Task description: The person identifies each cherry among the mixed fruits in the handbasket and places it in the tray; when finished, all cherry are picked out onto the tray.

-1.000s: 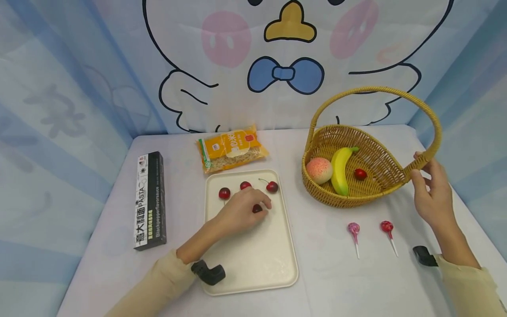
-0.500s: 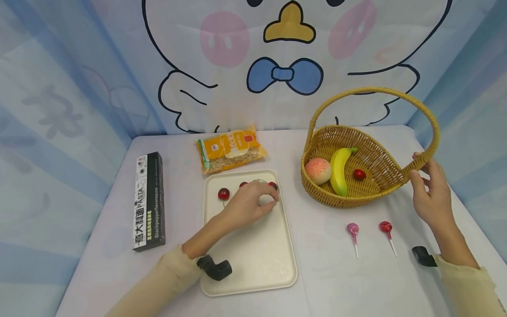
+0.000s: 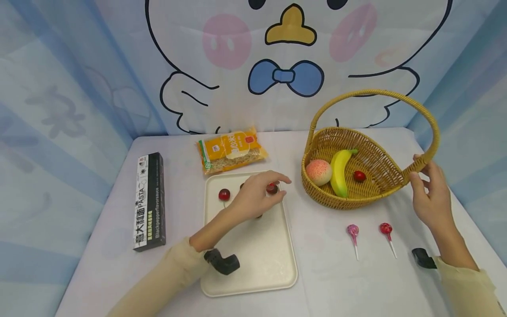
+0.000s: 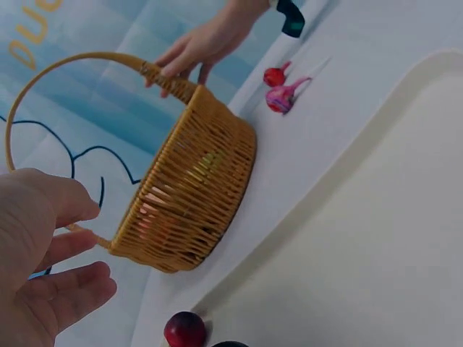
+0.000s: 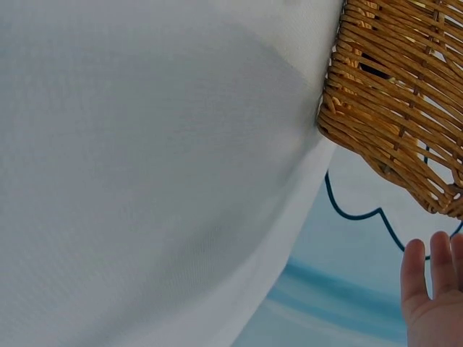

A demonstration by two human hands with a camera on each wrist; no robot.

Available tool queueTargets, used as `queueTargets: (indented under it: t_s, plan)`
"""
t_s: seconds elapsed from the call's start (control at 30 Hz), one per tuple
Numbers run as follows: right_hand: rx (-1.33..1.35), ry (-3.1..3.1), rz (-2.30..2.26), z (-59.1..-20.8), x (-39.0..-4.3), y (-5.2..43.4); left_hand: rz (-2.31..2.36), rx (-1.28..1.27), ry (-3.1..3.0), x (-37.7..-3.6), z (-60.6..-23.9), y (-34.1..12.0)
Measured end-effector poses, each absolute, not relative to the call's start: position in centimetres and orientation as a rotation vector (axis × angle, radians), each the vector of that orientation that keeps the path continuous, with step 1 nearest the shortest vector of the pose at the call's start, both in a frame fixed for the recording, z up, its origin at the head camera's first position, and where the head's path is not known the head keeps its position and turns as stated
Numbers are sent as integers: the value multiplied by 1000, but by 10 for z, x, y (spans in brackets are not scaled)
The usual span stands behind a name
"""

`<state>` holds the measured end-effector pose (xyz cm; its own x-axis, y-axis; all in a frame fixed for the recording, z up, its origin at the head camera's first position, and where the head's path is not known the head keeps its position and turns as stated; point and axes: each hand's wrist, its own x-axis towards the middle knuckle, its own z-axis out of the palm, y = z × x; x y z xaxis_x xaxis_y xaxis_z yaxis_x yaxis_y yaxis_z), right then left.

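My left hand (image 3: 257, 196) hovers over the upper part of a cream tray (image 3: 253, 264), thumb and fingers spread apart. Between its fingertips, a dark red cherry (image 3: 272, 188) shows below; the left wrist view has nothing held in the fingers (image 4: 72, 289). Another cherry (image 3: 224, 194) lies at the tray's upper left, and others are mostly hidden under the hand. At the right, my right hand (image 3: 433, 193) holds the wicker basket (image 3: 356, 203) at the foot of its handle. Inside the basket are a peach (image 3: 318, 172), a banana (image 3: 339, 174) and one cherry (image 3: 359, 176).
Two lollipops, one pink (image 3: 353, 230) and one red (image 3: 386, 229), lie in front of the basket. A yellow grain bag (image 3: 231, 151) lies behind the tray. A black and white pasta box (image 3: 149, 202) is at the left. A printed curtain (image 3: 285, 105) hangs behind.
My left hand has moved right and slightly away across the tray, from above one cherry to the one near the tray's right edge. The right hand stays on the basket.
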<state>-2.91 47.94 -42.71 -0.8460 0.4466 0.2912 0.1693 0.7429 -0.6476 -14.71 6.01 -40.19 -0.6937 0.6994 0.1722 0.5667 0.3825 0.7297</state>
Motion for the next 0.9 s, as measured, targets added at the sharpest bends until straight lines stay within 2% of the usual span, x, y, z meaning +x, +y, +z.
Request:
queueTargets:
  t_s: [0.9]
  plan:
    - [-444,-2508,864,-424,-28,478,1320,1233,2198,-149,-384,148]
